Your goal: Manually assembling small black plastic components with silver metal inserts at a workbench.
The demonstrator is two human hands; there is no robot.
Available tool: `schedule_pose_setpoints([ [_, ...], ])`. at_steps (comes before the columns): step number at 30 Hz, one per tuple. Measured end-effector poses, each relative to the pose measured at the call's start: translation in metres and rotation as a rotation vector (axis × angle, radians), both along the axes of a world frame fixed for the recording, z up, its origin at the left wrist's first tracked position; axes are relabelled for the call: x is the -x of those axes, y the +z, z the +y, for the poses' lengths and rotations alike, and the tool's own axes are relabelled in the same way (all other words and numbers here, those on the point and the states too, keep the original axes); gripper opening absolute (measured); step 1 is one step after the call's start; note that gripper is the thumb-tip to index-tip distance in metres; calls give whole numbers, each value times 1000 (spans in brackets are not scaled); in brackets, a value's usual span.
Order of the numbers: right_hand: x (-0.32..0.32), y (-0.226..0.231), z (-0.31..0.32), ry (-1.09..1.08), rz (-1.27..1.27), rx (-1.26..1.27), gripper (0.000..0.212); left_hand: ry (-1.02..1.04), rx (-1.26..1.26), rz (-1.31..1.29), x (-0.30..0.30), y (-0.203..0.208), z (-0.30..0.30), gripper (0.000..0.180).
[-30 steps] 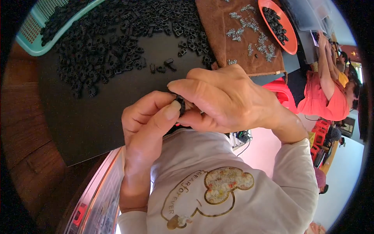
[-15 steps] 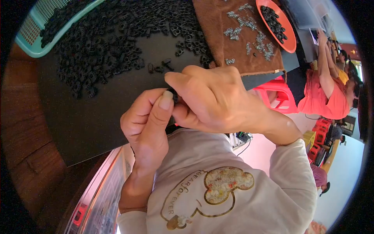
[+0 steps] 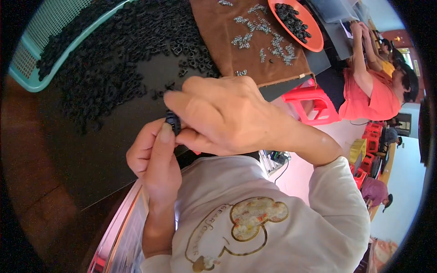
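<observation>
Between my two hands, over the near edge of the dark table, is a small black plastic part. My left hand pinches it between thumb and curled forefinger. My right hand is closed against it from the other side, its thumb and forefinger around the part; its inner fingers are hidden. Just beyond my hands lie a few loose black pieces, and behind these a wide heap of similar black plastic parts spreads over the table.
At the far left a green plastic basket holds more black parts. On a brown cloth lie several small metal springs. An orange dish of black parts stands at its far edge. To the right are a red stool and people seated.
The whole view has shifted, so the table things sit farther left. My hands remain together, and more of the black part shows between them as the right fingers have turned slightly.
</observation>
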State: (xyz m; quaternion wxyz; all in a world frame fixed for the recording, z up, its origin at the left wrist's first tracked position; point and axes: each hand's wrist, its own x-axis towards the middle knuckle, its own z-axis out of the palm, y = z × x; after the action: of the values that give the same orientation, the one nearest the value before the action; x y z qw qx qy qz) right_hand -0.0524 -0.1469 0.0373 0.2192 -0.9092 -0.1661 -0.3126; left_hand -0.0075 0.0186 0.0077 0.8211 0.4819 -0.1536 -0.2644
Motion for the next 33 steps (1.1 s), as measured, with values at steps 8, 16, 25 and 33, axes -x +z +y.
schedule_pose_setpoints([
  [8,-1,-16,8,16,-136,44,15,-46,-181,-193,-8,-12,7,20],
  [16,22,9,-37,-90,118,-27,28,-93,-90,-74,-3,6,2,22],
  [25,58,15,-221,-849,168,55,39,-142,-124,-79,-5,2,1,30],
  [33,38,9,-202,-701,274,-2,29,-139,-115,-77,-10,2,2,30],
])
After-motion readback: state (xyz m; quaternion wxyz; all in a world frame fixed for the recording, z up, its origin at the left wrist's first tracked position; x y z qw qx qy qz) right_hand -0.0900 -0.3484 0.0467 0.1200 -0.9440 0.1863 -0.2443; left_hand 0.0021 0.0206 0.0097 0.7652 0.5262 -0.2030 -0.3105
